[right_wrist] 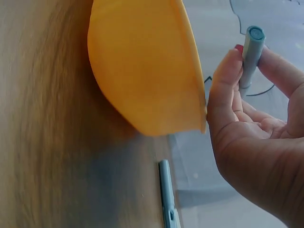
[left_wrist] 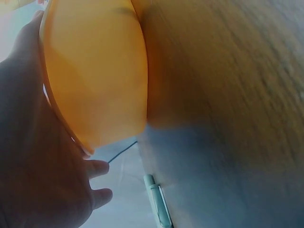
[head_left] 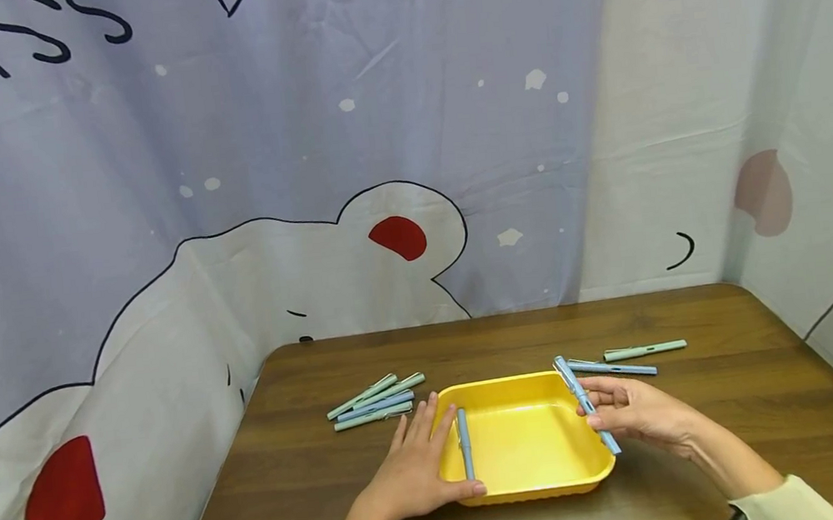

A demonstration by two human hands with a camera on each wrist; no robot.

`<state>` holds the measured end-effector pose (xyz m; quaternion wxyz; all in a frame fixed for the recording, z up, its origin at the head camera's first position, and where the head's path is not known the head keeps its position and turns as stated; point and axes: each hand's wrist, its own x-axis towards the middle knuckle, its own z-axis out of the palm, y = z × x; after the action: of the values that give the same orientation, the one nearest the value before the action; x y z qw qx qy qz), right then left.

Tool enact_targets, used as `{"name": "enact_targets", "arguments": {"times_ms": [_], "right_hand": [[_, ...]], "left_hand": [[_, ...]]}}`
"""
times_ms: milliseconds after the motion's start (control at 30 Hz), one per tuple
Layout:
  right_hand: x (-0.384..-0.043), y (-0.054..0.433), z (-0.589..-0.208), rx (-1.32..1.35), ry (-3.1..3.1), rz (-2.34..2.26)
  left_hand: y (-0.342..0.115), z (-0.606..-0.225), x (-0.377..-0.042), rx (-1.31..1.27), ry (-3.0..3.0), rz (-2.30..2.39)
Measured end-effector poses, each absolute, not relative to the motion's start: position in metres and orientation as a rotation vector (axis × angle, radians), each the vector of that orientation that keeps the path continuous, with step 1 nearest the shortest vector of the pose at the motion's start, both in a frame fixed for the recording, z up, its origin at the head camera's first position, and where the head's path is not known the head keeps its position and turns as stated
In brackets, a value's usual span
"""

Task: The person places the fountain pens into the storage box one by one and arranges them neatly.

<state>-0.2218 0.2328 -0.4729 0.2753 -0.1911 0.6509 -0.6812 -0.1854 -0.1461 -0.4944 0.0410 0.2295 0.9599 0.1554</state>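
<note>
A yellow tray (head_left: pixel 536 487) stands on the wooden table in the head view. Inside it, along the left wall, lies one blue pen (head_left: pixel 465 444). My left hand (head_left: pixel 421 469) rests on the tray's left rim with its fingers spread and straight. Over the right rim, my right hand (head_left: pixel 638 410) pinches a second blue pen (head_left: pixel 580 399) between thumb and fingers, the pen slanting down to the right. In the right wrist view, that held pen (right_wrist: pixel 251 59) shows end-on above the rim level.
Several green and blue pens (head_left: pixel 377 402) lie in a group left of the tray. Behind the right hand are another blue pen (head_left: pixel 615 368) and a green pen (head_left: pixel 645 350). A printed curtain (head_left: pixel 374 130) hangs behind the table (head_left: pixel 294 473).
</note>
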Motion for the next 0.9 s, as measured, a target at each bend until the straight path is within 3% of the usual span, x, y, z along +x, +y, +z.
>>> {"name": "enact_targets", "arguments": {"times_ms": [900], "right_hand": [[-0.208, 0.163, -0.468, -0.409, 1.724, -1.805]], "left_hand": [[-0.145, -0.49, -0.186, 0.676, 2.923, 0.477]]}}
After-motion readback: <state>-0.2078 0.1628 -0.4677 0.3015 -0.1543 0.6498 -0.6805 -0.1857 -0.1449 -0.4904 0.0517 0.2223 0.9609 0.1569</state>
